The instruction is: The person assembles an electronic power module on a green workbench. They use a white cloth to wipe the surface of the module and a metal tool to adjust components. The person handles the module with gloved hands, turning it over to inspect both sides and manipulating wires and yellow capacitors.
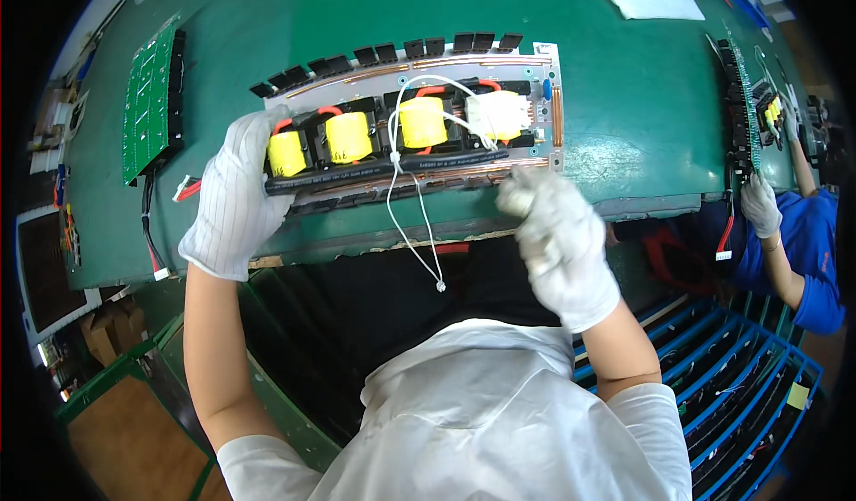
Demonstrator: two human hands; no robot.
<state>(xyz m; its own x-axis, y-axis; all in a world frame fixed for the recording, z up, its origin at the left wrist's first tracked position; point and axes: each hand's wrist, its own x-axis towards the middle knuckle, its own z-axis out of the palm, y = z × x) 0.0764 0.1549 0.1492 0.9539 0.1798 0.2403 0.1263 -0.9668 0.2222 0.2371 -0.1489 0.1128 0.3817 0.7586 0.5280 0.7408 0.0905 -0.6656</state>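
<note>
A long circuit board [557,113] lies near the table's front edge, with a row of black components along its far side. Yellow-wrapped coils [348,137] stand along its middle; white material covers part of the rightmost one. Across the front of the coils runs a black sleeved cable [357,176]. A knotted white cord [393,158] loops over the board, its end hanging past the table edge. My gloved left hand [234,198] grips the board's left end. Slightly blurred, my gloved right hand [563,242] has curled fingers just off the board's front right corner; what they hold, if anything, is hidden.
Another green board [152,104] stands on edge at the left, its wires ending in a white connector [160,274]. At the right, a co-worker's gloved hand [761,205] touches a similar board [738,109]. A blue rack [713,385] stands below the table at the right.
</note>
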